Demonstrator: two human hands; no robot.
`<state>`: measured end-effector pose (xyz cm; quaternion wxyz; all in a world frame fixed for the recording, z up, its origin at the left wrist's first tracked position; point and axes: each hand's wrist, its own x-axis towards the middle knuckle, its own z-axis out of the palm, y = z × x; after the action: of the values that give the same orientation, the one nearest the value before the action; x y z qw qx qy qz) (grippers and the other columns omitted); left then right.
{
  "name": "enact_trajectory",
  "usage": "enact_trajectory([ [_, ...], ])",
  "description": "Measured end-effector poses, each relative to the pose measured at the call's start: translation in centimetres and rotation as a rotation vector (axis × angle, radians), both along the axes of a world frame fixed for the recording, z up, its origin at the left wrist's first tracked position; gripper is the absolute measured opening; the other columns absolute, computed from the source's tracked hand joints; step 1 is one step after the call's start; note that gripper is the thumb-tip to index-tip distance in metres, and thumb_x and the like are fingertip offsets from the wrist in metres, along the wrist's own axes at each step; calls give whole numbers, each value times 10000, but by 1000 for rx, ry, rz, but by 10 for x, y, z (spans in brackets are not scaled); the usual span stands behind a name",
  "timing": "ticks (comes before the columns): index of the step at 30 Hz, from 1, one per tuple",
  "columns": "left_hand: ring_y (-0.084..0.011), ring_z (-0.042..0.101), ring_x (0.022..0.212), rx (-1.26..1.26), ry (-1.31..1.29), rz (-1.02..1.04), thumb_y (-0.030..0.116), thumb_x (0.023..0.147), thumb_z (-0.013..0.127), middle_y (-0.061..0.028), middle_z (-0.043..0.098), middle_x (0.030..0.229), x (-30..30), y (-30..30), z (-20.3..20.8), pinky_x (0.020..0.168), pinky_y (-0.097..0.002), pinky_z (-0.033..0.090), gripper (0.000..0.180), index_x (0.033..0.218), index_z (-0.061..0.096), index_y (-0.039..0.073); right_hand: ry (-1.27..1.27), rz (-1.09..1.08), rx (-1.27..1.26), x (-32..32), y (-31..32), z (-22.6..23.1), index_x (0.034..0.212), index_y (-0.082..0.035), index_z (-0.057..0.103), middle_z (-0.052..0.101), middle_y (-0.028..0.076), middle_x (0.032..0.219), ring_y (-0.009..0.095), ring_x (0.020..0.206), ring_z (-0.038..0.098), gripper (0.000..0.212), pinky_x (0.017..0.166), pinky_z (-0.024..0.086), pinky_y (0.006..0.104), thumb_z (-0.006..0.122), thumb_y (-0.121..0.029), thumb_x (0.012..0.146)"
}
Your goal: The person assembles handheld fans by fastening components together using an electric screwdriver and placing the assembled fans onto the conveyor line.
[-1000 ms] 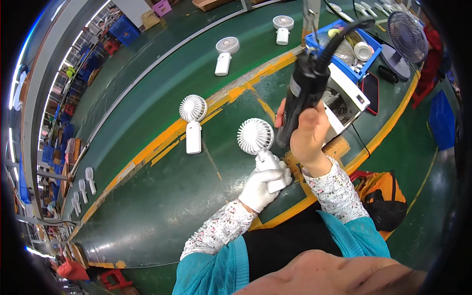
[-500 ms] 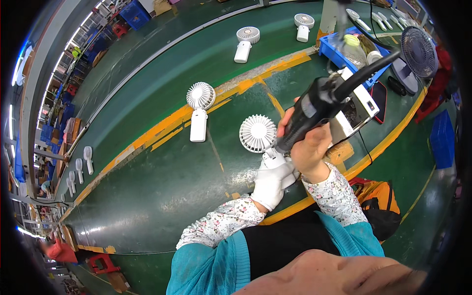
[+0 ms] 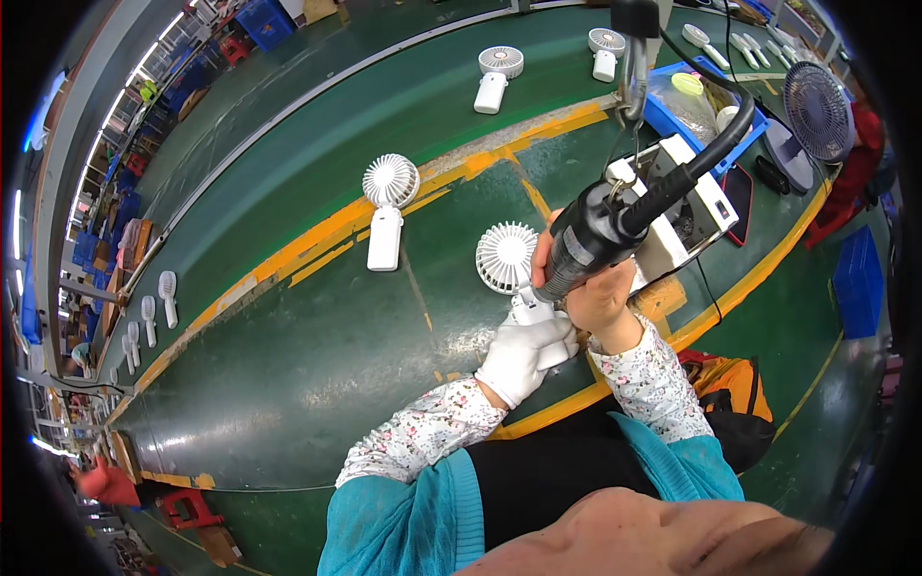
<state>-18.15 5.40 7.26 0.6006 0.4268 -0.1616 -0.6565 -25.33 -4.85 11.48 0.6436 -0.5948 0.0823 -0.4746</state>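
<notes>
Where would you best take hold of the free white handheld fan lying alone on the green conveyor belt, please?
Probably by its flat rectangular handle, the lower part of the white handheld fan. It lies flat on the green conveyor belt with its round grille head pointing away, so come from above, closing across the handle's narrow sides. The grille is wider and looks more fragile.

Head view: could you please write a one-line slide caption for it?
Gloved left hand steadies a white handheld fan on the green belt while the bare right hand grips a black electric screwdriver.

1. Head view: worn on the person's head, looked steeply down, close over the green workbench [image 3: 288,384].
2. Fisheye lens (straight edges bowed near rim); single view supplied.
</notes>
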Motion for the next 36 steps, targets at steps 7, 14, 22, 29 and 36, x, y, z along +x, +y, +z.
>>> enact_trajectory([
  [7,-202,552,773,47,770,45,-21,796,562,-80,559,855,7,-2,-9,714,-331,475,213,993,527,52,0,-639,-319,-10,-20,30,1089,54,454,579,91,749,135,608,562,628,559,450,244,456,-537,874],
  [14,-214,590,769,150,570,71,-1,802,595,-94,580,852,-4,-5,-11,727,-356,503,161,946,529,32,-114,-509,-139,7,-9,33,1062,31,464,582,83,763,118,592,558,577,535,442,231,440,-523,903],
  [22,-219,613,956,131,472,23,29,835,569,-104,595,1044,-5,-2,-5,813,-325,512,258,1090,543,0,-139,-240,61,16,16,20,1209,15,371,534,107,796,178,598,553,829,555,460,272,458,-694,788],
  [29,-294,625,884,-396,-1121,-167,74,755,654,-134,639,907,1,9,-10,753,-362,497,192,946,639,55,-111,-230,46,20,18,6,1178,15,387,546,116,791,175,595,552,791,553,459,266,432,-684,810],
  [36,-356,603,846,-475,-1122,-99,77,712,670,-163,629,881,2,7,-2,727,-386,486,214,923,643,78,-98,-117,90,18,13,0,1155,3,406,540,108,772,176,589,550,816,545,456,265,458,-716,774],
])
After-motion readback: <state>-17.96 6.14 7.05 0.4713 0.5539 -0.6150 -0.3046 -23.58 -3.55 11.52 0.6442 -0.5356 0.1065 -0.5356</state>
